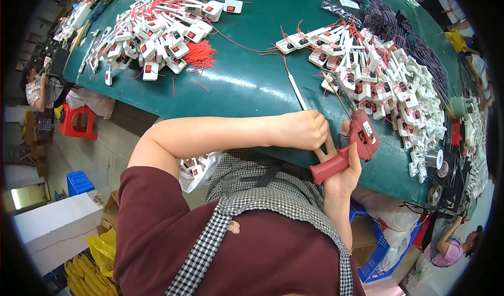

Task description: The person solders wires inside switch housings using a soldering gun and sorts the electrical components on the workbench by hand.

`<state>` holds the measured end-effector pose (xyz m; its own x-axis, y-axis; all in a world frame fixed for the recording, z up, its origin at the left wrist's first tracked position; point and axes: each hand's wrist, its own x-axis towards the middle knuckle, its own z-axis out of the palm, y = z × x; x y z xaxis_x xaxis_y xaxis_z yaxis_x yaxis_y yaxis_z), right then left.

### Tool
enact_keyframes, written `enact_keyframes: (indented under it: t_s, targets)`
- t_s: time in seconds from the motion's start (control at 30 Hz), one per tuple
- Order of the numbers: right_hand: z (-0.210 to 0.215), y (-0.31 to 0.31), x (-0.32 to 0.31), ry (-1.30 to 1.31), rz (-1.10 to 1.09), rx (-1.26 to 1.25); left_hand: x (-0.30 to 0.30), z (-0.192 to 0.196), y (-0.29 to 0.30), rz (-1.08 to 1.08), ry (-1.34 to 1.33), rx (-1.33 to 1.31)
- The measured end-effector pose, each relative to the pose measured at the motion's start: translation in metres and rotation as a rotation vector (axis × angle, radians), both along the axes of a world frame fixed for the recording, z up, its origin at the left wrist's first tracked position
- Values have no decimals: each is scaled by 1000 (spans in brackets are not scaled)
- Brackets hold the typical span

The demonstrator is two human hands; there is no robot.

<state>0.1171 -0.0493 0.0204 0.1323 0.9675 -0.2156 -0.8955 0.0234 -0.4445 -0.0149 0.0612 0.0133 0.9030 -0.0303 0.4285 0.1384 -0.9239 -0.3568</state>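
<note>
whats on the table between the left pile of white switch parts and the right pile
Mostly bare green table in the head view. Between the left pile and the right pile lie only loose red wires and a white stick.

Place: you sit in a small assembly workshop.
Desk: your green desk (pixel 247 81) carries two heaps of white switch parts (pixel 157 28) with red wires (pixel 199 54).
Tool: you hold a red glue gun (pixel 349 149).
Floor: bare concrete, a red stool (pixel 79 122), blue crates (pixel 80 181), cardboard boxes (pixel 110 209).
People: other workers (pixel 37 88) sit nearby.
</note>
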Motion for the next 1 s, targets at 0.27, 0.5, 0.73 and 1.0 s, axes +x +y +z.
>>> enact_keyframes:
  t_s: [0.27,0.5,0.73,1.0]
  targets:
    - [-3,-4,-2,43,22,7,-10,-4,8,-145,-34,-216]
    - [-9,-6,-2,96,38,-38,-25,0,-12,-87,-60,-268]
    - [-8,-8,1,66,24,4,-22,-2,-31,-105,-175,-496]
    - [-3,-55,26,-259,4,-79,-37,-13,-31,303,-606,-2153]
